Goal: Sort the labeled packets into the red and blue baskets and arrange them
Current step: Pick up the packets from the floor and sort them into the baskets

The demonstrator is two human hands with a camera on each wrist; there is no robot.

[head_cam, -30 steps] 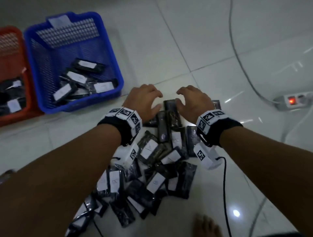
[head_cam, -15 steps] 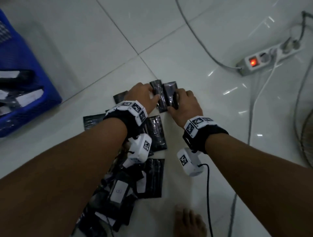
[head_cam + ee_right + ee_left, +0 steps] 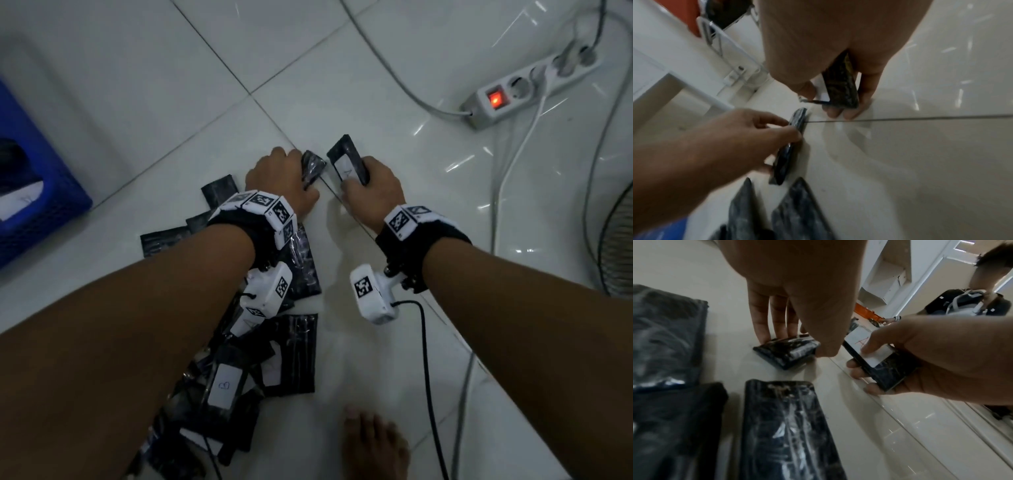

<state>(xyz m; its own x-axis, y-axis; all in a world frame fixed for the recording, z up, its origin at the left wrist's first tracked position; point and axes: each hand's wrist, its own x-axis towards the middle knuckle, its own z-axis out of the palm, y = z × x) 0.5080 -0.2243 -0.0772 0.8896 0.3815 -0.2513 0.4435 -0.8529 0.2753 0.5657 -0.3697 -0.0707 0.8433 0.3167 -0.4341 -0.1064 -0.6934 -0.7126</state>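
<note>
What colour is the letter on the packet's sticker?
Red, on the packet the right hand holds; left wrist view.

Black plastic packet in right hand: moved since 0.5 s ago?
Yes. Right hand has lifted the black plastic packet off the white tiled floor, label up, rightward of its grout line.

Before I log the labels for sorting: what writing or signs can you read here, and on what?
"A", in red, on the white label of the packet in the right hand.
"B", on the label of a packet in the pile.
Black-and-white square codes on the wristbands: patterns, no words.
Label in the blue basket: unreadable.
</note>
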